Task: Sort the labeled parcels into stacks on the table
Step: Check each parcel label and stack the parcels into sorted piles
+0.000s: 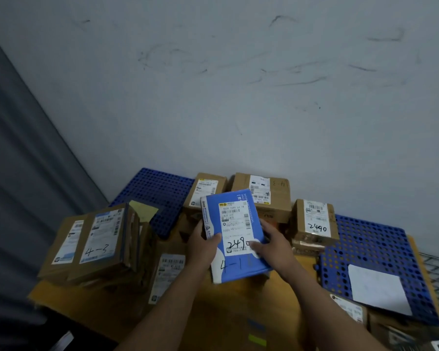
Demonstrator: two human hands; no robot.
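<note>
Blue parcel (235, 234): I hold it up over the table (213, 312), tilted, label towards me, between the left stack and the "2490" box.
Left hand (203, 245): curled round the parcel's left edge, thumb pressed on the front, fingers hidden behind.
Right hand (271, 243): gripping the right edge, thumb lying across the bottom of the white label.
Parcel writing: handwritten "249" on the label, then my right thumb covers what follows; "4-1" in marker on the bag below. Printed digits near the top read roughly "5020 1099"; the fine print is too small to read.
Left stack (99, 239): brown boxes leaning, the top one marked "4-3" on its label.
"2490" box (314, 221): brown carton to the right, sitting on another box, number handwritten on its label.
Rear boxes (264, 193): two labelled cartons against the wall; marker writing on the right one, too unclear to read.
Flat parcel (167, 272): lies beside my left forearm, barcode label up.
Blue mats (373, 252): perforated, a white sheet (378, 287) lying on the right one.
</note>
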